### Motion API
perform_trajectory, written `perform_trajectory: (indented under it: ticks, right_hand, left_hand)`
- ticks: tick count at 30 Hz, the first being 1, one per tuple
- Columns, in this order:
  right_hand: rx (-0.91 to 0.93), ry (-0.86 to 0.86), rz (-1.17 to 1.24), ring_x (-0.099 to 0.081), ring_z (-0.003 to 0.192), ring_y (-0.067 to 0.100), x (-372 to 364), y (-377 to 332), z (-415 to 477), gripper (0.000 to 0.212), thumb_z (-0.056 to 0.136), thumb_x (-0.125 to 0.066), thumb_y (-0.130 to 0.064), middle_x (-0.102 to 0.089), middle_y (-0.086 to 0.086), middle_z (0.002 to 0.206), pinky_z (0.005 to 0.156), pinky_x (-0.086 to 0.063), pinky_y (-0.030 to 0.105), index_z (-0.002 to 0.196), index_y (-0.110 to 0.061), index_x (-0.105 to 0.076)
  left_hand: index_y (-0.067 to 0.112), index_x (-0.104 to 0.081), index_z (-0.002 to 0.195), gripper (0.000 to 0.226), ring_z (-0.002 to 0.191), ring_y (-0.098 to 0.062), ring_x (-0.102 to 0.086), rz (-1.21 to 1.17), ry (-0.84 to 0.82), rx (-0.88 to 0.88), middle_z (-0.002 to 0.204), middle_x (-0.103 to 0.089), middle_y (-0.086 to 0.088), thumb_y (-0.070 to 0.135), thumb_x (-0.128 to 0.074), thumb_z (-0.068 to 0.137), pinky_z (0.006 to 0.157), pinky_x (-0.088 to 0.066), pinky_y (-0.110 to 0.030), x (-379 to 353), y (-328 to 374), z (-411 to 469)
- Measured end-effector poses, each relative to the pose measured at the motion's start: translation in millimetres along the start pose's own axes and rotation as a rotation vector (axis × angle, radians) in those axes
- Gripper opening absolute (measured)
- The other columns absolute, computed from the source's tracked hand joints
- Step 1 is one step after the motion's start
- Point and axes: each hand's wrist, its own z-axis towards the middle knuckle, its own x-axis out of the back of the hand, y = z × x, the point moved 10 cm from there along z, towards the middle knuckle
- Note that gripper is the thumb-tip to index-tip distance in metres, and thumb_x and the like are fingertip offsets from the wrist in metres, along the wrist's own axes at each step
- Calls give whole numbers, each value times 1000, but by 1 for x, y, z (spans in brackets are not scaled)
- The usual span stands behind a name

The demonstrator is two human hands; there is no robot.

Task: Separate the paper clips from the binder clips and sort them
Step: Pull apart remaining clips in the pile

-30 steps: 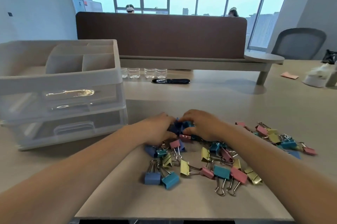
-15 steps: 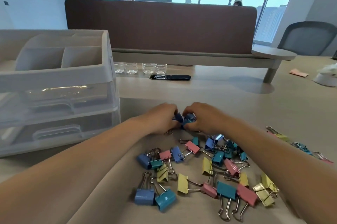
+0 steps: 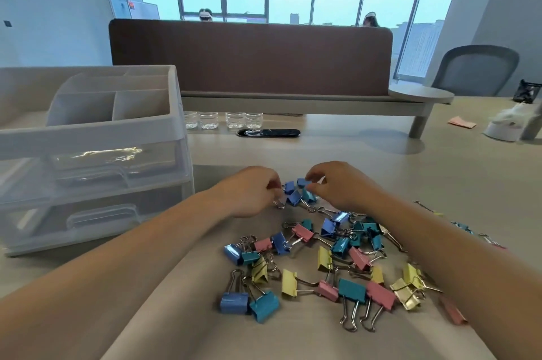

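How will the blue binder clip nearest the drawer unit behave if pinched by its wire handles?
The blue binder clip probably dangles and swings, since its wire loops look hinged. Likely light and rigid: small folded metal body. It touches a teal clip, so that may get dragged along.

The white drawer box blocks the left side and the heap of binder clips fills the middle between both arms, but the bare table past the hands is open up to the little cups.
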Motion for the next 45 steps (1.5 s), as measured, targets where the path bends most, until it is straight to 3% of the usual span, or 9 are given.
perform_trajectory:
  ticks: [9, 14, 18, 24, 30, 36, 39, 42, 45]
  right_hand:
    - [119, -229, -43, -50, 98, 4, -17, -36, -46, 41, 90, -64, -46, -54, -14, 109, 87, -39, 25, 125, -25, -62]
    - [143, -322, -94, -45, 124, 12, -25, -46, -57, 59, 83, -74, -37, -48, -6, 141, 108, -35, 36, 136, -29, -52]
    - [162, -307, -172, -37, 137, 19, -31, -55, -58, 66, 83, -75, -30, -41, -4, 150, 114, -28, 39, 142, -30, -46]
    - [190, -288, -247, -50, 117, 18, -43, -55, -49, 49, 89, -69, -33, -52, -5, 130, 100, -44, 36, 135, -33, -53]
    - [190, -123, -262, -55, 93, 15, -34, -47, -32, 17, 95, -57, -29, -61, -4, 106, 83, -50, 31, 111, -24, -61]
    - [135, 13, -214, -53, 92, 15, -17, -32, -19, 22, 95, -58, -22, -64, -2, 112, 81, -48, 31, 117, -26, -60]
    - [96, 21, -217, -59, 98, 20, -14, -25, -13, 25, 95, -57, -22, -65, 1, 113, 86, -52, 36, 119, -25, -61]
    - [71, 21, -219, -59, 100, 19, -11, -21, -10, 27, 96, -58, -27, -65, 1, 115, 87, -50, 34, 123, -24, -60]
    - [48, 15, -204, -59, 108, 20, -9, -18, -13, 38, 94, -62, -35, -62, 0, 125, 91, -50, 36, 131, -26, -56]
  left_hand:
    - [22, -59, 120, 42, 98, -11, -57, 75, -155, 19, 113, -60, 4, 53, -53, 93, 88, -50, -30, -1, 9, -59]
    - [22, -53, 128, 51, 101, -12, -55, 70, -212, 39, 118, -58, 4, 53, -62, 88, 85, -45, -26, -7, 10, -67]
    - [21, -50, 134, 58, 105, -15, -55, 102, -222, 52, 124, -57, 3, 51, -65, 86, 91, -47, -31, -13, 12, -63]
    - [19, -58, 122, 50, 98, -18, -58, 145, -256, 40, 112, -62, -2, 52, -65, 85, 89, -50, -37, -26, 18, -58]
    - [12, -63, 103, 28, 80, -19, -56, 184, -243, -2, 99, -64, -7, 37, -61, 91, 62, -40, -27, -36, 25, -45]
    - [4, -64, 97, 26, 67, -22, -60, 138, -90, 79, 86, -62, -12, 29, -57, 90, 60, -48, -32, -21, 12, -18]
    - [11, -62, 107, 20, 76, -26, -69, 16, -38, 111, 100, -65, -12, 25, -55, 94, 71, -59, -39, -15, 5, -8]
    - [16, -60, 122, 32, 99, -23, -61, 57, 27, 79, 116, -63, -6, 29, -59, 93, 88, -51, -36, -7, 2, -1]
    - [18, -54, 133, 40, 107, -17, -56, 36, 63, 63, 123, -60, -1, 28, -59, 94, 88, -44, -27, 0, 0, -4]
